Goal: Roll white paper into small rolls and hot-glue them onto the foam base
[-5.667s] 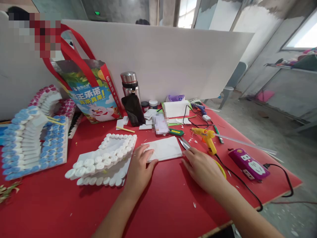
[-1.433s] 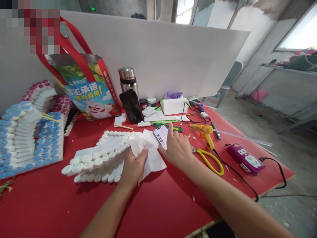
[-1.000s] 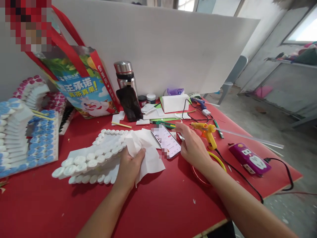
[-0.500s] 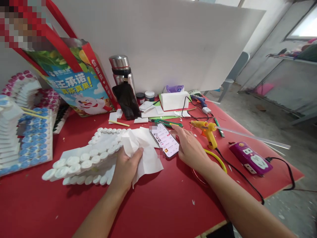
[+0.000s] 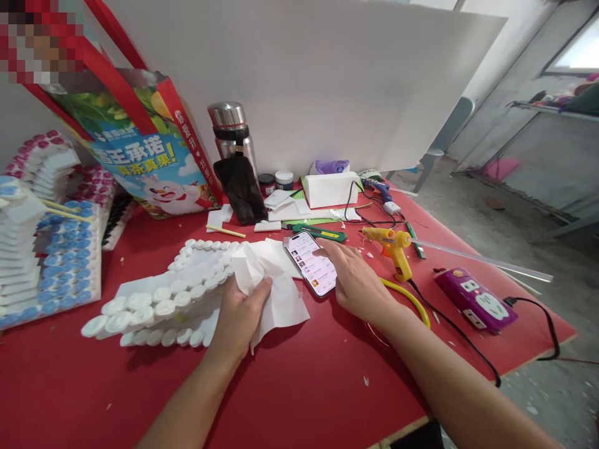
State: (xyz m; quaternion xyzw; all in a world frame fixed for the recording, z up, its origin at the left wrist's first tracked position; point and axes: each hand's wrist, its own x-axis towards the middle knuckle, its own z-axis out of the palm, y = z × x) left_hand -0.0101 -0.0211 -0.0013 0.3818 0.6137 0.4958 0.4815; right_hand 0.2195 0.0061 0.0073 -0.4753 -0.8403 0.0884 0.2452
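Observation:
My left hand (image 5: 241, 312) is closed on a crumpled white tissue (image 5: 276, 299), pinched between thumb and fingers. Beside that hand, on its left, lies a white piece edged with rows of small rolled white discs (image 5: 163, 308). A smartphone (image 5: 311, 268) rests face up on the red table (image 5: 290, 386), its lit screen showing a list. Over the phone's right side is my right hand (image 5: 358, 277), holding nothing. Its index finger stretches across the screen, while the other fingers are partly curled and partly hidden.
Behind the phone lies a green utility knife (image 5: 316, 232). A yellow glue gun (image 5: 390, 246) with a clear glue stick and a purple power strip (image 5: 475, 299) are on the right. A steel flask (image 5: 229, 125), a dark phone (image 5: 241, 190) and a printed bag (image 5: 145, 149) stand at the back left.
My right index finger has moved left and down across the phone screen, from near its upper right edge. The left hand and the tissue stay put.

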